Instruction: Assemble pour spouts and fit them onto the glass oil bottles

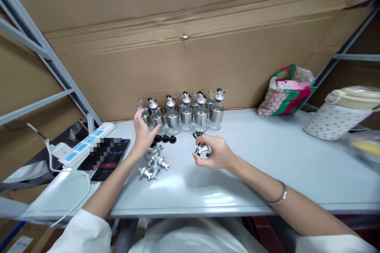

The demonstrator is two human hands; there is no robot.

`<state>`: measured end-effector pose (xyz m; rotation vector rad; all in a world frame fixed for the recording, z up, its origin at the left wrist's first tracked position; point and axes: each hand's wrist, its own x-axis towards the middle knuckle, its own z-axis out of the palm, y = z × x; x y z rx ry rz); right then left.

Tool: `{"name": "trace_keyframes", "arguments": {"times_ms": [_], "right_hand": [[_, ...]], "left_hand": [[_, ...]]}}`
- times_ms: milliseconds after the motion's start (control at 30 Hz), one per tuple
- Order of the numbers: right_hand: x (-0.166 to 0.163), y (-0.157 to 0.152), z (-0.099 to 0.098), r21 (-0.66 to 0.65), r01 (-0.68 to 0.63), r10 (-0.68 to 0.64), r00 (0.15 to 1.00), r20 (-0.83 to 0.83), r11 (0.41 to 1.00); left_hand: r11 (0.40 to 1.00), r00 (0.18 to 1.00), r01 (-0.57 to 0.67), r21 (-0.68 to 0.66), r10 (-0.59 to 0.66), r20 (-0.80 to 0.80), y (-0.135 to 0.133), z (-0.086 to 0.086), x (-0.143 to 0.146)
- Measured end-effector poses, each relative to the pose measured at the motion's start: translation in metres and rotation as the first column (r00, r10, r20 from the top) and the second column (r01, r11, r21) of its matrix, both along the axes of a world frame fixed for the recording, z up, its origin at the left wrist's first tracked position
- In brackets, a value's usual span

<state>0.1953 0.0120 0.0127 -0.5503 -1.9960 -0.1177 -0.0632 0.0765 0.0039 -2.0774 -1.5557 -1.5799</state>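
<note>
My left hand (143,132) has its thumb and fingers apart beside the leftmost glass bottles, one with a metal sleeve (157,119) right by the thumb. I cannot tell if it touches them. My right hand (218,152) pinches a white pour spout (202,149) with a black part, above the table. Just behind that hand lie several small black levers (198,134). Across the back stand bottles in rows; the front ones (187,116) carry white pour spouts with black levers. Black round caps (165,138) and a pile of grey-white spout pieces (154,163) lie near my left forearm.
At the left are a power strip (89,142), a white cable (88,189) and a phone (111,162). A patterned bag (286,93) and a dotted jug (335,116) stand at the right. Cardboard (178,63) walls the back of the table (267,162).
</note>
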Motion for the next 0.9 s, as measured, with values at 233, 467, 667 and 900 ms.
{"name": "trace_keyframes", "arguments": {"times_ms": [233, 467, 667, 900], "right_hand": [[0.006, 0.012, -0.005, -0.040, 0.030, -0.026, 0.995, 0.099, 0.999], [0.008, 0.012, -0.001, 0.010, 0.054, -0.055, 0.992, 0.117, 0.998], [0.006, 0.009, 0.000, 0.080, 0.061, -0.072, 0.987, 0.147, 0.995], [0.006, 0.008, 0.002, 0.102, 0.038, -0.058, 0.977, 0.203, 0.994]], "left_hand": [[0.994, 0.856, 0.001, 0.109, 0.055, -0.514, 0.019, 0.021, 0.021], [1.000, 0.702, -0.009, 0.030, 0.027, -0.712, 0.040, 0.025, 0.035], [0.999, 0.685, -0.025, 0.044, 0.049, -0.727, 0.045, 0.026, 0.006], [0.995, 0.782, 0.016, 0.102, 0.051, -0.621, 0.059, 0.017, -0.020]]}}
